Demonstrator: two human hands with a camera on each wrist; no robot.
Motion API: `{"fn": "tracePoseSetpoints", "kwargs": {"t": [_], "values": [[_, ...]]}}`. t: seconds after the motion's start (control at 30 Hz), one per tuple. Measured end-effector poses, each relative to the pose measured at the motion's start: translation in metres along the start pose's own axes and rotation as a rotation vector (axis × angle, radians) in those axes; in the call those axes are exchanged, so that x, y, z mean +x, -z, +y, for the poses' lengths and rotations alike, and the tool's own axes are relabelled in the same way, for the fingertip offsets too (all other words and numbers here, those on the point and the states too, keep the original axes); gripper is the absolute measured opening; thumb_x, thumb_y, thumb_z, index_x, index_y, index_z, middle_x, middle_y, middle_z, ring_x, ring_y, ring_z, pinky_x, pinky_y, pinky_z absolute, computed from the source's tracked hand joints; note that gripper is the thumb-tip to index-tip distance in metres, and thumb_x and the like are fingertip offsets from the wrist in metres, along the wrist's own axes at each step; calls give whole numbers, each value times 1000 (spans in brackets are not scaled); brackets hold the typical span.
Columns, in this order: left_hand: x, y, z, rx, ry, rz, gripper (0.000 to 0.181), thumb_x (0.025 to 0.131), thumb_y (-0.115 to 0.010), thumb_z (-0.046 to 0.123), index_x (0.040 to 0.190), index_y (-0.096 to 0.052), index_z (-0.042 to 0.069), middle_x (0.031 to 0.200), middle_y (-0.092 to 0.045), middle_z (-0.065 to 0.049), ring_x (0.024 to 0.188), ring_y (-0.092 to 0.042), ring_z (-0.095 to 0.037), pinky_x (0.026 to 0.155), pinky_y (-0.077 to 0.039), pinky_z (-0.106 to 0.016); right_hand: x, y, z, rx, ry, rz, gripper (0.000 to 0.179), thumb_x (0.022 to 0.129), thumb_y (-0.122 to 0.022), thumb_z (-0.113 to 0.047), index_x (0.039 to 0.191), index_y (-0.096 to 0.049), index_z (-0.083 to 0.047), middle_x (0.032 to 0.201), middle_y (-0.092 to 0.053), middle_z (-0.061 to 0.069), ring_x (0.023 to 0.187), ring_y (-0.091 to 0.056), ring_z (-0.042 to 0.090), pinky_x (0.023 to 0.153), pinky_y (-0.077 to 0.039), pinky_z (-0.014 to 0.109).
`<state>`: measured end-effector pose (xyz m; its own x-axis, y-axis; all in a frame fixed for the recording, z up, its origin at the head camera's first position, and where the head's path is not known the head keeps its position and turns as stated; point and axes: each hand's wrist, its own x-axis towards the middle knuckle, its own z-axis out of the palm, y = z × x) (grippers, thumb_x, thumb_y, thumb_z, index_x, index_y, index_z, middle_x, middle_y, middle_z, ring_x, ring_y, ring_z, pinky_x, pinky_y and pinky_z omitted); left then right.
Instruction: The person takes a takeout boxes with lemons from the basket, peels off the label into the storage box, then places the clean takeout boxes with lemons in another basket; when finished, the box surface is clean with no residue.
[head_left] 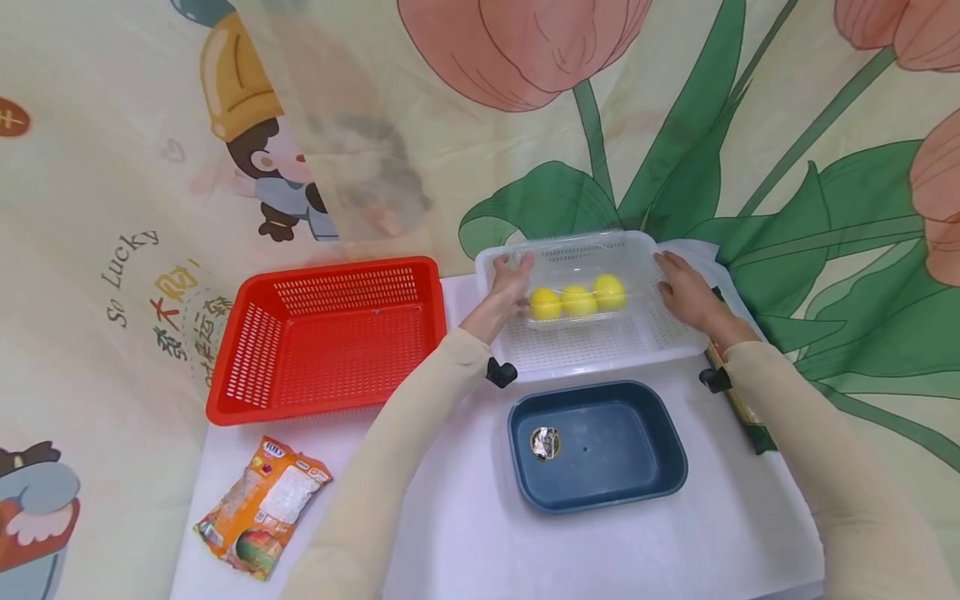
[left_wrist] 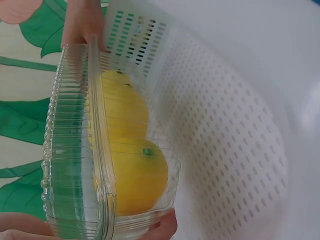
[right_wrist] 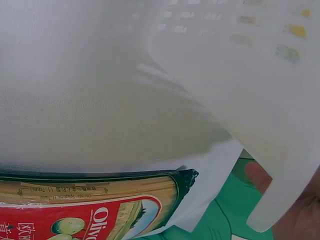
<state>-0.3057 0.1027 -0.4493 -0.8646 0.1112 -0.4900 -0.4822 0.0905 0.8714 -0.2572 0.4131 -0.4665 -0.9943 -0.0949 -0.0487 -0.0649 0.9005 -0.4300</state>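
Note:
In the head view, my left hand (head_left: 512,282) grips one end of a clear plastic container (head_left: 573,271). Three round yellow fruits (head_left: 578,300) show through its wall. The container is tilted over the white perforated basket (head_left: 600,354) at the back of the table. In the left wrist view, thumb and fingers sit at either side of the container's (left_wrist: 104,150) near end. At the basket's right end, my right hand (head_left: 686,292) holds the rim. The right wrist view shows that hand (right_wrist: 300,215) curled round the basket's white edge (right_wrist: 270,200).
A red perforated basket (head_left: 345,358) stands on the left. In front of the white basket is a dark blue basin (head_left: 622,458). An orange snack bag (head_left: 270,508) lies front left. Under the right forearm lies a spaghetti pack (head_left: 744,408). A printed curtain (head_left: 420,167) hangs behind the table.

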Motion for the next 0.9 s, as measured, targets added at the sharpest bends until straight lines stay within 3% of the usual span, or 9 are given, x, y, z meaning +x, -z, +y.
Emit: {"fn": "tracePoseSetpoints", "kwargs": {"t": [0.23, 0.4, 0.6, 0.73, 0.83, 0.9], "values": [[-5, -16, -1, 61, -16, 38, 72, 105, -44, 53, 161, -10, 22, 140, -49, -23, 63, -39, -19, 52, -36, -28, -1, 5, 0, -12, -4, 10, 59, 104, -46, 0, 157, -21, 8, 162, -19, 34, 147, -25, 54, 116, -27, 66], [-7, -24, -6, 78, 36, 59, 72, 105, -43, 55, 161, -10, 24, 134, -52, -19, 55, -29, -14, 49, -31, -26, -1, 5, 2, -10, -5, 19, 59, 104, -48, 1, 156, -22, 8, 161, -20, 34, 146, -27, 54, 115, -28, 66], [-1, -26, -12, 98, 88, 80, 72, 104, -44, 55, 161, -10, 26, 131, -55, -18, 59, -33, -16, 49, -30, -27, 0, 1, 5, 17, 12, 6, 59, 104, -45, 1, 157, -21, 8, 162, -19, 35, 147, -25, 54, 116, -27, 66], [2, -25, -15, 102, 101, 59, 74, 104, -44, 55, 162, -8, 25, 139, -53, -20, 70, -39, -19, 57, -40, -31, 0, -1, 6, 20, -2, -6, 60, 104, -45, 1, 158, -19, 7, 162, -17, 35, 147, -24, 54, 116, -27, 67], [4, -24, -15, 92, 101, 49, 76, 105, -45, 53, 162, -7, 22, 150, -45, -21, 94, -53, -25, 75, -54, -40, 0, -2, 5, 14, 0, 2, 60, 104, -46, 2, 157, -20, 7, 162, -18, 35, 147, -25, 55, 116, -27, 67], [5, -22, -15, 63, 105, 37, 76, 105, -46, 51, 162, -6, 20, 155, -40, -21, 116, -54, -31, 90, -55, -48, 1, -2, 5, 9, 2, 6, 60, 103, -46, 2, 157, -21, 8, 161, -19, 35, 147, -25, 55, 116, -28, 66]]}}
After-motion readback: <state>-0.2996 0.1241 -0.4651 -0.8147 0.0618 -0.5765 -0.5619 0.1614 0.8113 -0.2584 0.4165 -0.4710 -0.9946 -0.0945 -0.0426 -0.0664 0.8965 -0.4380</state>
